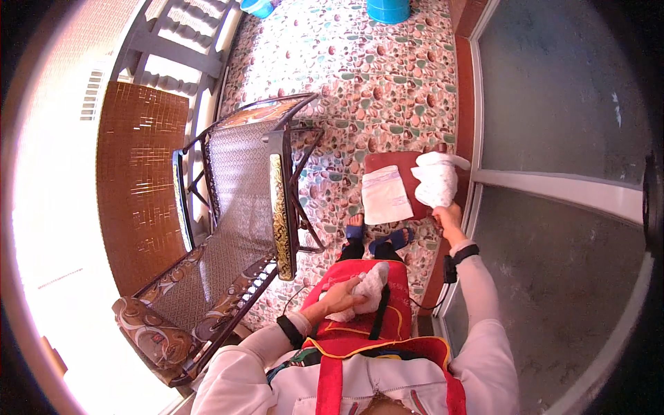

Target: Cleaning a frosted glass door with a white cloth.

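My left hand (341, 300) grips a crumpled white cloth (371, 288) over my lap, on a red apron (358, 326) with yellow trim. Stretched forward to the right, my right hand (448, 218) has its fingers closed at the near end of a bunched white cloth (437, 181). That bunch lies over the right side of a dark red, flat-topped seat or stool (389, 160). Left of it, a flat folded white cloth (386, 195) with faint stripes rests on the same surface and overhangs its near edge.
A folding lounge chair (238, 155) with patterned fabric stands to my left, before a balustrade (176, 52) and a brown woven blind (140, 192). On my right are framed glass panels (560, 93). Blue containers (388, 11) stand far ahead on the pebble-patterned tile floor (332, 67).
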### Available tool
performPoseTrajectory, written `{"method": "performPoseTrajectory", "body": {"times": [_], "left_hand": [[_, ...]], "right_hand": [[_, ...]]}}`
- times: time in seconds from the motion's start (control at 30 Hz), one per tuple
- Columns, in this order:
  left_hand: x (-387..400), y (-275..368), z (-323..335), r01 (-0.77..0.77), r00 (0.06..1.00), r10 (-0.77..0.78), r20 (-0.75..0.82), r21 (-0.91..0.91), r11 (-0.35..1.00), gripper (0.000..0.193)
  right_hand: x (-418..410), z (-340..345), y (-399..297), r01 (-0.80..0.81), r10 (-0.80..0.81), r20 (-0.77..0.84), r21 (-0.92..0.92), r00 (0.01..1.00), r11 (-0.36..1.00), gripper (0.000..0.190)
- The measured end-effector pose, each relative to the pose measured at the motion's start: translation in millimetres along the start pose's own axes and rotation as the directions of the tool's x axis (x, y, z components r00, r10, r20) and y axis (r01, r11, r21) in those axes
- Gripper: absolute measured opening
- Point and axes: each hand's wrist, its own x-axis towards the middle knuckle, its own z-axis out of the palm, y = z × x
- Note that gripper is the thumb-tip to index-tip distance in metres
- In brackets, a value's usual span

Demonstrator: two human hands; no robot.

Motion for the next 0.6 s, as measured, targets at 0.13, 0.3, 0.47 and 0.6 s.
{"method": "performPoseTrajectory", "body": {"times": [0.13,0.3,0.47,0.6], "left_hand": [[5.0,-9.0,-20.6,-0.04,0.998,0.042,-0.04,0.038,0.998,0.061],[24.5,-102.0,-30.2,-0.13,0.988,0.116,-0.104,-0.144,0.981,0.064],[33.5,-101.6,-56.9,-0.05,0.998,0.048,-0.028,-0.084,0.995,0.073],[28.8,-89.0,-73.0,-0.01,1.0,0.01,0.005,-0.119,0.993,0.069]], "right_hand": [[6.1,48.0,-0.4,0.068,-0.068,-0.051,0.0,0.996,0.998,0.009],[10.7,130.4,-4.6,0.137,-0.137,0.009,0.024,0.99,0.99,0.011],[20.3,183.1,15.8,0.034,-0.033,-0.038,0.013,0.999,0.999,0.015],[10.8,207.4,29.7,0.042,-0.039,-0.084,0.033,0.996,0.999,0.018]]}}
